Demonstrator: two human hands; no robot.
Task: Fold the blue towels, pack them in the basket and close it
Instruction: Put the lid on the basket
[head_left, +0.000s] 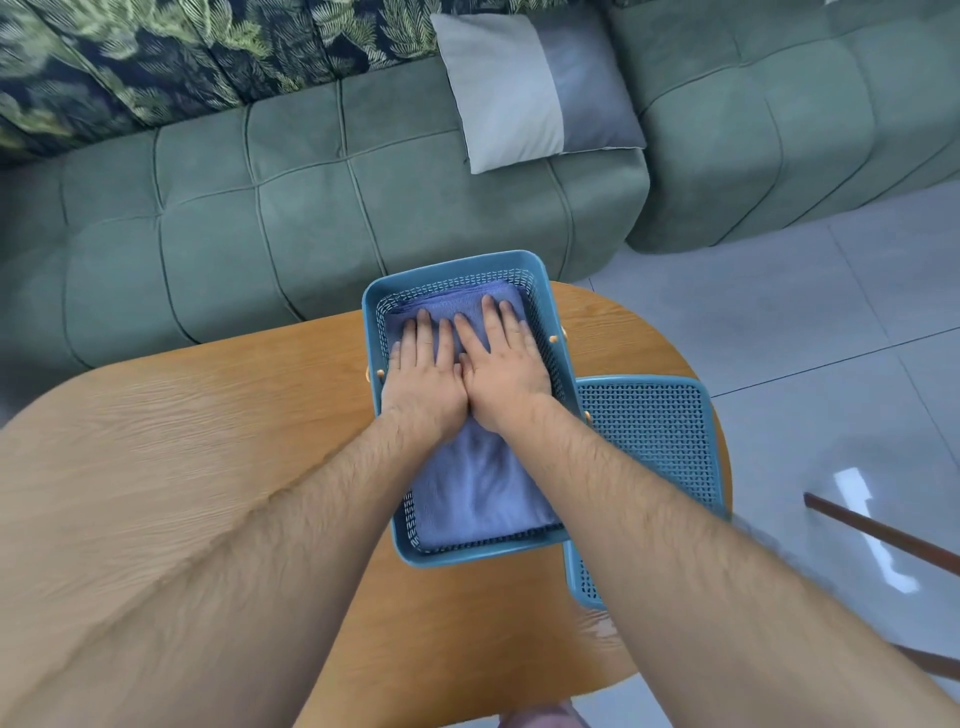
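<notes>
A blue perforated basket (382, 332) stands open on the wooden table (208, 415), near its far edge. Folded blue towels (480, 488) fill the basket. Both hands lie side by side, flat on the far half of the towels, fingers straight. My left hand (423, 371) presses the left part and my right hand (501, 361) the right part. The basket's blue perforated lid (654, 441) lies flat on the table just right of the basket, partly under my right forearm.
A green tufted sofa (311, 208) runs behind the table, with a grey cushion (530, 88) on it. Grey tiled floor (805, 312) lies to the right. A brown wooden bar (883, 535) crosses the floor at the right edge.
</notes>
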